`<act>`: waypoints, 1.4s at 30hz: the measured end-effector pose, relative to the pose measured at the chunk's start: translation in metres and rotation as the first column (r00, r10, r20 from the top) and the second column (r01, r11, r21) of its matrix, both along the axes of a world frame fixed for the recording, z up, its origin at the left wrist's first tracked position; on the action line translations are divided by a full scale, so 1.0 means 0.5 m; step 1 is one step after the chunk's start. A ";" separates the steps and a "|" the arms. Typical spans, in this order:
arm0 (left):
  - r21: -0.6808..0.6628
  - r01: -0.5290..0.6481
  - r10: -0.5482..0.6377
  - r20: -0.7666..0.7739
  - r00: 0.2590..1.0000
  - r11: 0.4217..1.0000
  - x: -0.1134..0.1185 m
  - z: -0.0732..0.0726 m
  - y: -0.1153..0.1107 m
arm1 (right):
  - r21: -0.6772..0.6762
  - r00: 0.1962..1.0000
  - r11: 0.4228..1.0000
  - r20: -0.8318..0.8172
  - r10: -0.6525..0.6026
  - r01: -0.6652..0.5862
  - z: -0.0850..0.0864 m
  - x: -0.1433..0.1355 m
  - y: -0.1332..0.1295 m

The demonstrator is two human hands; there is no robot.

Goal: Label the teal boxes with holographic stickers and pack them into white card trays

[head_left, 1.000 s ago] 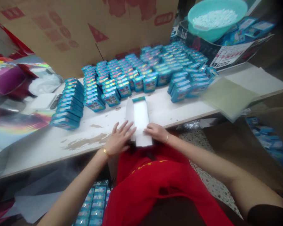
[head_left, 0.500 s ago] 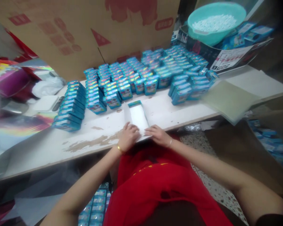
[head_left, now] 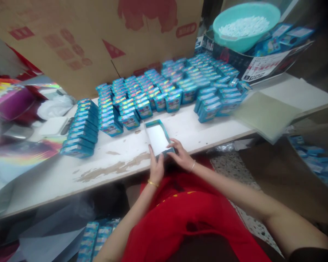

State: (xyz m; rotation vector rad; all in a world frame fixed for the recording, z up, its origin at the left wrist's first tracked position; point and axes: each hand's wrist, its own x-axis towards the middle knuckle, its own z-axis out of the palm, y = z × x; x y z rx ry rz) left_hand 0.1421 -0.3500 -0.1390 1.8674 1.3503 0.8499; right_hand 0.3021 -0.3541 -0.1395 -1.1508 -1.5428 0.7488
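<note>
An open box (head_left: 157,137) with a white inside and blue edges lies at the front edge of the white table, its long side pointing away from me. My left hand (head_left: 156,165) grips its near left corner, thumb and fingers apart around the wall. On the near right corner, my right hand (head_left: 180,155) pinches the blue wall between thumb and fingers. Just beyond the box stand rows of small blue boxes (head_left: 143,107) with shiny coloured tops.
A large brown carton (head_left: 84,43) stands behind the rows. A turquoise basin (head_left: 235,43) of white pieces rests on a black box at the back right. A yellowish sheet (head_left: 265,114) overhangs the right edge. White scales (head_left: 53,126) are at left.
My left hand has turned and moved from the box's near end to its left corner. The near end wall now stands up, blue side showing. My right hand has closed on the right corner.
</note>
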 end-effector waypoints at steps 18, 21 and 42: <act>0.458 0.133 0.061 -0.384 0.921 0.879 -0.033 0.073 -0.002 | 0.163 0.819 0.986 0.570 -0.064 -0.037 -0.027 -0.008 -0.003; 0.415 0.424 -0.058 -0.656 0.753 0.805 -0.039 0.105 0.004 | 0.141 0.857 0.989 0.514 -0.034 -0.045 -0.017 -0.010 -0.008; -0.067 0.518 -0.407 -0.707 0.579 0.853 0.040 0.208 0.034 | -0.363 0.826 0.923 -0.555 -0.100 -0.132 0.073 -0.020 -0.056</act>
